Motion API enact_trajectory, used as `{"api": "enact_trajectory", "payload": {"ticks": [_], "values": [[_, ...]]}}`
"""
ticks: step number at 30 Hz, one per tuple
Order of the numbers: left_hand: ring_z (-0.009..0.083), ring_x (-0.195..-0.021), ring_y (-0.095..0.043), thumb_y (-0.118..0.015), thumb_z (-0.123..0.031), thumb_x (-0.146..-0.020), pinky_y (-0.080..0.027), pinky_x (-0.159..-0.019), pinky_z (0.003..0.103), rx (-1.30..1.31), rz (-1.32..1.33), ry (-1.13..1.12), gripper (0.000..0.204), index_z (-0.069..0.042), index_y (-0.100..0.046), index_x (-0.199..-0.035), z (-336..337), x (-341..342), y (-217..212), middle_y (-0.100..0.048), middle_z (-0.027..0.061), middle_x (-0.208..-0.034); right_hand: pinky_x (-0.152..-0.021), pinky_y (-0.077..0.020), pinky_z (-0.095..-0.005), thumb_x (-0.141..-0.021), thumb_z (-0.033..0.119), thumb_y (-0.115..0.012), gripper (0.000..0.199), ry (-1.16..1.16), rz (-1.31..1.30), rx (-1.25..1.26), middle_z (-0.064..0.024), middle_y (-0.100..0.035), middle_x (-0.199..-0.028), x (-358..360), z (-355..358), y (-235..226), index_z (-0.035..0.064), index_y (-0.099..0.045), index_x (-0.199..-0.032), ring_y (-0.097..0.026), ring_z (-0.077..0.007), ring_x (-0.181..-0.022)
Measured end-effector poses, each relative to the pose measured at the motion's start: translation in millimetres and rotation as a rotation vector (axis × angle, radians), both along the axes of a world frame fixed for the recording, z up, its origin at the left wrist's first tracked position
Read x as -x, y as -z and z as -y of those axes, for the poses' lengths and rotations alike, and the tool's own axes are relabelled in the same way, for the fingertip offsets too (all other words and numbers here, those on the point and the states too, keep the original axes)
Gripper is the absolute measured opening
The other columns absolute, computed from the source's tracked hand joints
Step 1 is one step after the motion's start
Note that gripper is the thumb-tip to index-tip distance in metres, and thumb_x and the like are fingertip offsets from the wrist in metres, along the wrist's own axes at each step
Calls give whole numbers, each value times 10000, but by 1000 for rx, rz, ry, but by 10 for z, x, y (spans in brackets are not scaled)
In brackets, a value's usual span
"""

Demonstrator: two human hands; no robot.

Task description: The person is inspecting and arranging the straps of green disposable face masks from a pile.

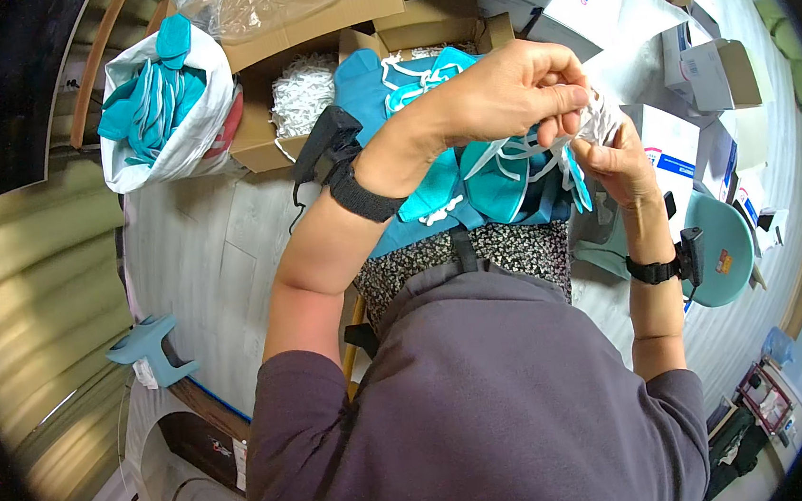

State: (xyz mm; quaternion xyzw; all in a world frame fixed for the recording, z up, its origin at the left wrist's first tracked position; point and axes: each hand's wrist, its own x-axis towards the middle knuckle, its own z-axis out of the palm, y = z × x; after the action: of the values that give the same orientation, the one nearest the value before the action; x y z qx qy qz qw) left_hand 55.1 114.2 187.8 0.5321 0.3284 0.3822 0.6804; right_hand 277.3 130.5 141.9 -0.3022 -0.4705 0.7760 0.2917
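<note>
Floor: pale grey wood planks (216,257) — bearing a white sack (216,71) of flat turquoise pieces (155,105), open brown cardboard boxes (351,11), white cardboard cartons (585,7).
Lap: black-and-white speckled cloth (515,245) — blue fabric (365,80) over it, white-strapped turquoise fabric pieces (494,193) on that.

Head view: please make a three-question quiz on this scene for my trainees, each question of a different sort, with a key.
1. Multiple choice: What colour are the flat pieces in the white sack? A) brown B) teal C) yellow
2. True or false: The right hand is inside the white sack.
3. Fill in: The cardboard box next to the sack holds a heap of ____ stringy material.

Key:
1. B
2. False; it grips a bunch of white strips, close to the left hand.
3. white
</note>
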Motion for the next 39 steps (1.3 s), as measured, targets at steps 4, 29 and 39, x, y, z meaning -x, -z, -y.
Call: {"api": "enact_trajectory", "payload": {"ticks": [4,29,39], "values": [[68,-619,-593,-594,-142,-969,-476,-556,203,-65,-95,-8,165,11,-613,-1028,-57,-85,-37,-664,51,-784,-414,-272,-166,-734,319,-829,542,-35,-7,35,37,-516,-694,-32,70,-237,2,-555,-1080,-375,-10,-491],[275,-836,-605,-789,-109,-723,-496,-730,397,-15,-1151,-412,420,-81,-608,-1101,1371,763,1676,-588,121,-961,-355,-167,-197,-981,246,-566,317,-86,321,237,76,-353,-473,58,531,192,-34,-637,-1111,-247,-14,-361],[272,-784,-627,-709,-73,-806,-480,-650,388,3,-1130,-373,179,-17,-613,-947,1344,786,1538,-591,139,-892,-461,-299,-207,-850,122,-734,181,-90,502,-30,61,-583,-717,481,786,724,53,-697,-1014,-441,-25,-542]]}}
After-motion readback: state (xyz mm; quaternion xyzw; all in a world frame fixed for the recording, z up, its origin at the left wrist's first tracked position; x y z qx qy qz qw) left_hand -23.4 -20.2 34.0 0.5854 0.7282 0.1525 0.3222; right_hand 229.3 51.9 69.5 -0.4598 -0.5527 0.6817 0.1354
